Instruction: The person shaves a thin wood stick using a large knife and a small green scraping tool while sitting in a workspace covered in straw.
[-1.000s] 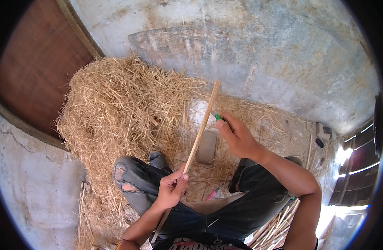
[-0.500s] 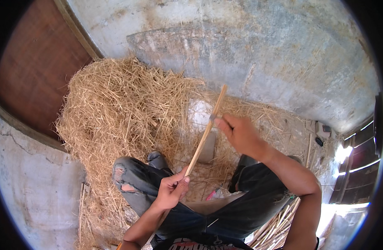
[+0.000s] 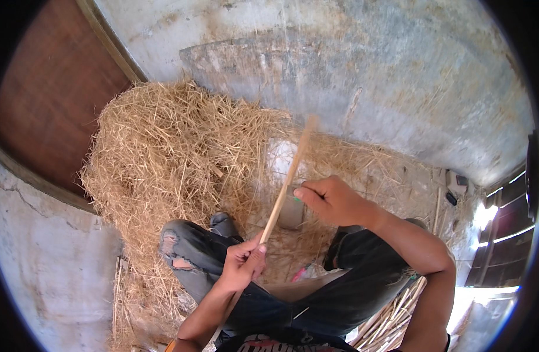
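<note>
My left hand (image 3: 243,270) is closed round the lower part of a long, pale bamboo strip (image 3: 281,196). The strip slants up and away to the right; its far end is blurred by motion, and its near end runs back under my left forearm. Beside the strip's middle, my right hand (image 3: 339,202) is closed in a pinch on a small knife (image 3: 296,198). Only a short grey blade and a bit of green show past the fingers. The blade lies at the strip's right edge; whether it touches I cannot tell.
A big heap of curly shavings (image 3: 170,152) fills the floor at left, against the stained wall (image 3: 351,70). A grey block (image 3: 291,212) and a white patch (image 3: 281,157) lie ahead between my feet. More thin strips (image 3: 392,314) lie by my right thigh. A brown door panel (image 3: 52,88) stands far left.
My right hand has moved down along the strip, toward me, with the knife. The strip's far end has shifted slightly left. My left hand stays in place.
</note>
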Demonstrator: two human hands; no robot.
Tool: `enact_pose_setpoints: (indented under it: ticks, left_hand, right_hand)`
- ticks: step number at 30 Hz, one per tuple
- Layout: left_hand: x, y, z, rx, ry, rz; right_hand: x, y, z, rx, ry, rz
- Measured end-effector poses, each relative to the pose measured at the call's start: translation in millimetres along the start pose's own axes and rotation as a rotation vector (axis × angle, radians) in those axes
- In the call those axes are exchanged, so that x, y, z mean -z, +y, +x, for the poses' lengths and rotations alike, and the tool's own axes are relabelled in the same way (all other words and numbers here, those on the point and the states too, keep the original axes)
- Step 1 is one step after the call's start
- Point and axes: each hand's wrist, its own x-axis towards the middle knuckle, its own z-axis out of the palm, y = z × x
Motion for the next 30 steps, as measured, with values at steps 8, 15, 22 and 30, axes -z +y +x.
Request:
enact_pose_setpoints:
  ticks: [8, 15, 22, 30]
  left_hand:
    - [-5.0, -2.2, 4.9, -0.017, 0.061, 0.093]
    - [-13.7, -9.4, 13.1, -0.025, 0.06, 0.154]
    - [7.2, -2.4, 27.4, -0.028, 0.236, 0.16]
    - [0.4, 1.6, 21.2, 0.044, 0.108, 0.096]
  right_hand:
    - [7.2, -5.5, -2.1, 0.03, 0.321, 0.007]
    - [-10.0, 11.2, -0.1, 0.112, 0.403, -0.058]
    - [-19.2, -6.8, -10.7, 0.233, -0.152, 0.117]
    - [-4.8, 2.1, -0.8, 0.019, 0.186, -0.126]
